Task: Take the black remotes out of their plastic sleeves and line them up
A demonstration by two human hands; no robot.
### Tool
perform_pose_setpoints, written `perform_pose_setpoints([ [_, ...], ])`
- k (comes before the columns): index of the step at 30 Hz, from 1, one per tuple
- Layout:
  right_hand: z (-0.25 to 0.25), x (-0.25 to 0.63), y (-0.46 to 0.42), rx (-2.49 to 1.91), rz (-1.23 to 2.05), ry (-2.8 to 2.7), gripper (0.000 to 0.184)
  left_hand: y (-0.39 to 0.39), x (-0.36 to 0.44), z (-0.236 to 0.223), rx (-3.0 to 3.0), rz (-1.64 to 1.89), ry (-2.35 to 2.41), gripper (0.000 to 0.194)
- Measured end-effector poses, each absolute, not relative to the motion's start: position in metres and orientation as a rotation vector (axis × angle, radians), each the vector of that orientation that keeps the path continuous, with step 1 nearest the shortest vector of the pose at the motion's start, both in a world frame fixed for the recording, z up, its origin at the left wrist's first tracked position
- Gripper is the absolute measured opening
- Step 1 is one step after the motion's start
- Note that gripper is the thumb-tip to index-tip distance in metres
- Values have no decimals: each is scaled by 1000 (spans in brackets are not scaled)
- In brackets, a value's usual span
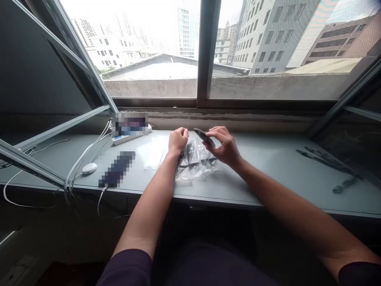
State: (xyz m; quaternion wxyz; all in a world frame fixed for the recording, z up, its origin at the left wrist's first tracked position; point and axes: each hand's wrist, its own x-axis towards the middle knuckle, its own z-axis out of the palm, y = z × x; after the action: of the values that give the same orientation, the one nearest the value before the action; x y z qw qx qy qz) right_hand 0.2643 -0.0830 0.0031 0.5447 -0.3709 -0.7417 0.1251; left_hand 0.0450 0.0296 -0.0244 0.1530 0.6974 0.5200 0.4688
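My right hand (224, 145) pinches a thin, dark, flat oblong piece (204, 137) between thumb and fingers, tilted above the desk. Its exact kind does not show. Beside it on the left, my left hand (178, 140) is closed with the fingers curled in, and whatever they may hold is hidden. Beneath and between both hands lies a heap of clear plastic bags (192, 171) with dark items inside, partly covered by my left wrist. Another pale, see-through sheet or bag (152, 157) lies just left of my left forearm.
On the left of the grey desk (262, 159) are a blurred-out dark flat thing (116, 170) with a white cable, a round white puck (89, 169) and a white power strip (131, 137). Dark strips (324, 159) lie at right. Metal frame bars (65, 125) slant at left; a window stands behind.
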Motion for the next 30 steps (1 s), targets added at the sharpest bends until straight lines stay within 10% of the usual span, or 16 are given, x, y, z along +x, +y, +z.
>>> perform_pose_setpoints([
  [12,-6,274,-70,-1157,-13,-1950,62,22,52,-5,1578,1365,1153,63],
  [30,-4,285,-64,-1420,-306,-1928,52,22,54,-15,1571,1536,1061,62],
])
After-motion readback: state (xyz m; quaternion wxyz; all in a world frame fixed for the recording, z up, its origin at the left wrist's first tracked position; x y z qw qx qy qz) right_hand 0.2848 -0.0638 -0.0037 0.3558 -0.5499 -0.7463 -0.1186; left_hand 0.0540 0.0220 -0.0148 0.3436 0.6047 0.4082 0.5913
